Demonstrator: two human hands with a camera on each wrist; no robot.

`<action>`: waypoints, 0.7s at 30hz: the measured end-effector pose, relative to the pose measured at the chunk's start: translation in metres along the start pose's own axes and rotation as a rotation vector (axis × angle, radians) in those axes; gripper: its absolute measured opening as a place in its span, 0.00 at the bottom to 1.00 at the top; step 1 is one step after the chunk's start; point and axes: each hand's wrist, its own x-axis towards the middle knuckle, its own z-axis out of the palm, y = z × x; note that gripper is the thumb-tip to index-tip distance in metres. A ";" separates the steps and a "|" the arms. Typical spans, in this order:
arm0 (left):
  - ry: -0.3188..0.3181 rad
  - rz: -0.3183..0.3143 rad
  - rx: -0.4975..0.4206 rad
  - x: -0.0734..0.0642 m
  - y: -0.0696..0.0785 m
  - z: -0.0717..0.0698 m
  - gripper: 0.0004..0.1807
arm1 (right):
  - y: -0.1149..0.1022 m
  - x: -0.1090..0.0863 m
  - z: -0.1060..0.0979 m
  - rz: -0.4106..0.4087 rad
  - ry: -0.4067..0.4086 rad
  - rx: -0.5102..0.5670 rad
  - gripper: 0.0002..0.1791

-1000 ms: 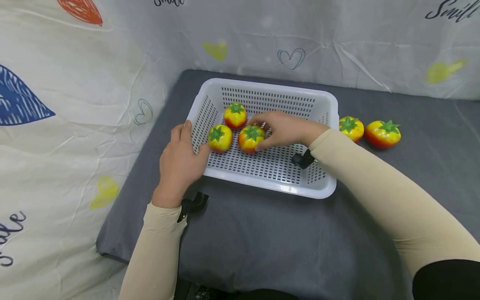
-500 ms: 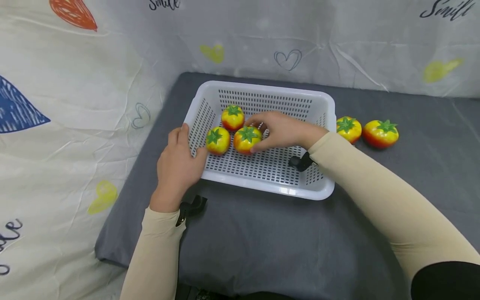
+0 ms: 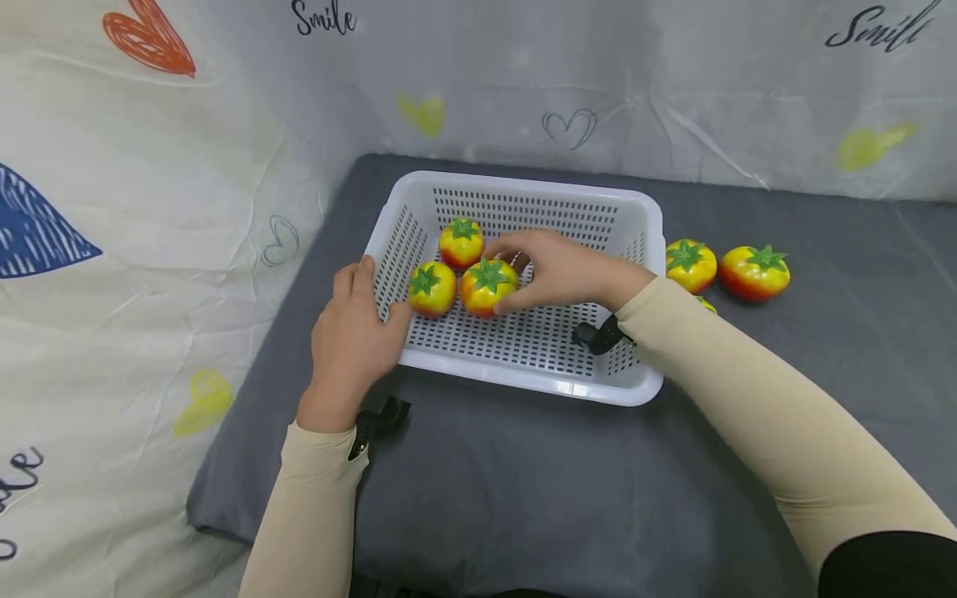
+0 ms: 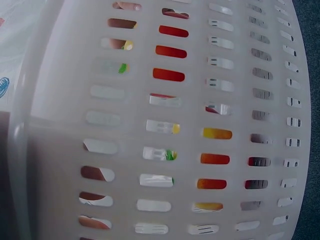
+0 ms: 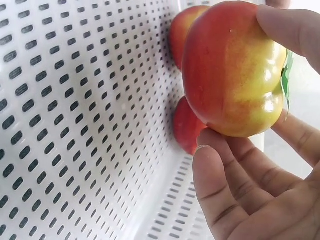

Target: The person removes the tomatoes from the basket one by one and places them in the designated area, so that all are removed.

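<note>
By the right hand (image 3: 552, 267), a tomato (image 3: 482, 287) is held inside the basket (image 3: 523, 382) beside two others (image 3: 431, 291); its left rim (image 3: 380, 226) is gripped by the left hand (image 3: 354, 336). One outer tomato (image 3: 706, 305) is mostly hidden by the right sleeve (image 3: 748, 407).

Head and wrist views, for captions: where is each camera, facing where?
Head: head-worn, looking forward and down at the basket; left hand, right hand, sleeves show.
Left: wrist-worn, facing the basket's outer wall; no hand clear.
Right: wrist-worn, facing into the basket; right hand holds a fruit.
Head and right share that fruit.
</note>
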 end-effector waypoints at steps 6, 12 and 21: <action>0.004 0.005 -0.004 0.000 0.000 0.000 0.41 | -0.003 -0.004 -0.001 -0.001 0.010 0.009 0.38; 0.005 -0.003 0.006 -0.001 -0.002 0.002 0.41 | -0.006 -0.006 -0.002 -0.004 0.031 -0.024 0.40; 0.019 -0.006 0.014 0.000 0.000 0.002 0.41 | -0.007 -0.014 -0.010 0.002 0.050 -0.024 0.39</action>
